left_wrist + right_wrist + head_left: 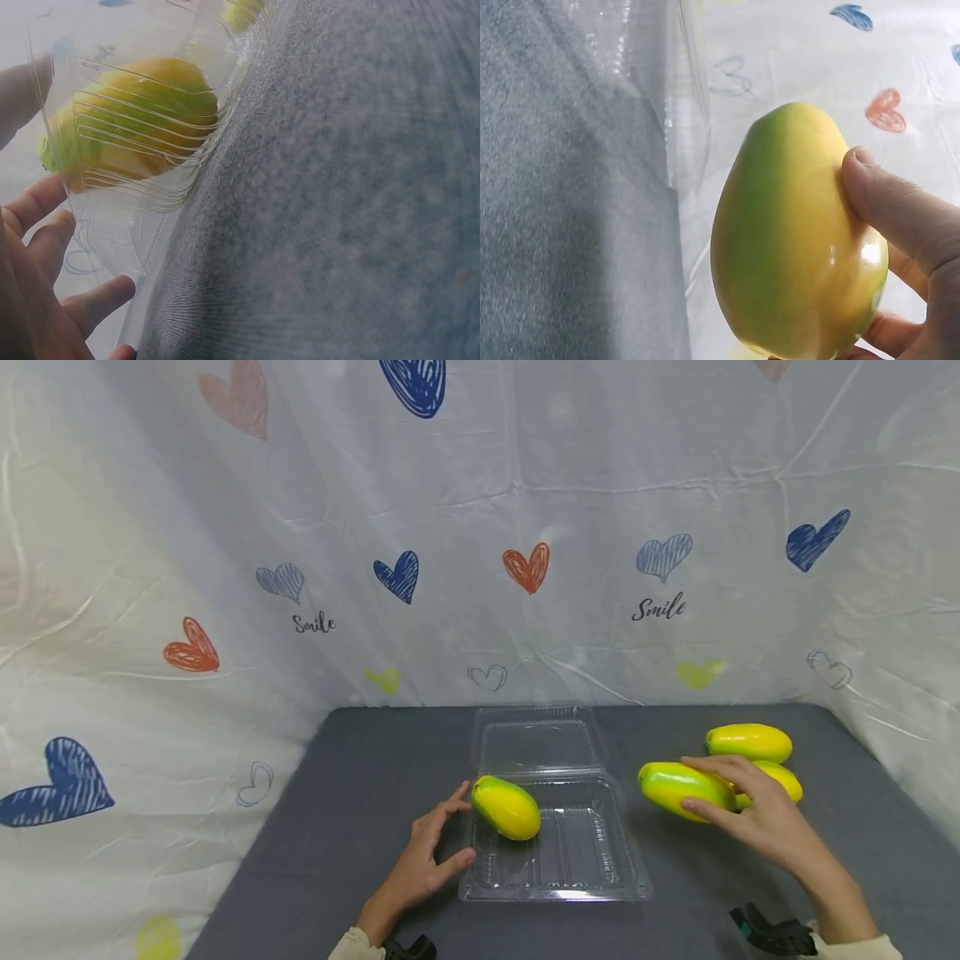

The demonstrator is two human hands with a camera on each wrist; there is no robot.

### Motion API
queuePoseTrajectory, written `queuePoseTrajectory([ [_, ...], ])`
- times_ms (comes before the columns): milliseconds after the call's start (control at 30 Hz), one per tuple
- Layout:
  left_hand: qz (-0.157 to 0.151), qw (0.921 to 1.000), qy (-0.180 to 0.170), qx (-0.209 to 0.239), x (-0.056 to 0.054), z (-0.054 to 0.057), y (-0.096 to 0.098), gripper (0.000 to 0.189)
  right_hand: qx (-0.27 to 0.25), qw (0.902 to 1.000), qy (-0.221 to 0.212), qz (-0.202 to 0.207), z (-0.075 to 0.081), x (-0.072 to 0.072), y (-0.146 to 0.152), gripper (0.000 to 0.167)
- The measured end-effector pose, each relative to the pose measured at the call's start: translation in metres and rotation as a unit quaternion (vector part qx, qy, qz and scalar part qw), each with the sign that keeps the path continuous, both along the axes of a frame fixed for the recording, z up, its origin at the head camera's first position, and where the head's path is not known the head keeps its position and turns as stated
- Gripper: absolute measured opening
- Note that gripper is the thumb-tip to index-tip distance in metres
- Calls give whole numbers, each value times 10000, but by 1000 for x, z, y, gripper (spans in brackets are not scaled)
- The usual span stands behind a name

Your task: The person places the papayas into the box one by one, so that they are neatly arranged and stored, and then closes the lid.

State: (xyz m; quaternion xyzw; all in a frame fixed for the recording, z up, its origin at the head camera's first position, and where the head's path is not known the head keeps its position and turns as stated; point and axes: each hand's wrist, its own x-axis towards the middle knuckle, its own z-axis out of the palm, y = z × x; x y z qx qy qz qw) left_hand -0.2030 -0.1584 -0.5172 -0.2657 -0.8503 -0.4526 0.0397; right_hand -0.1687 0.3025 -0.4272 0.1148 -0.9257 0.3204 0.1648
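Observation:
My right hand grips a yellow-green papaya to the right of a clear plastic clamshell box. In the right wrist view the thumb presses on the side of this papaya, and other fingers curl beneath it. A second papaya lies tilted in the left part of the box's base. Beside that left edge is my left hand, its fingers spread and the fingertips near the wall. Through the ribbed wall, the left wrist view shows the boxed papaya. The box lid lies folded back, away from me.
Two more papayas lie at the right of the grey table: one at the back, another partly hidden behind my right hand. A white curtain printed with hearts hangs behind the table and along both sides.

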Motion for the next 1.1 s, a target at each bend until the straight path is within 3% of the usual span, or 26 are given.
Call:
queuePoseTrajectory([
  [1100,5,9999,-100,-38,1,6,0,52,-437,9984,-52,347,0,-16,-48,52],
])
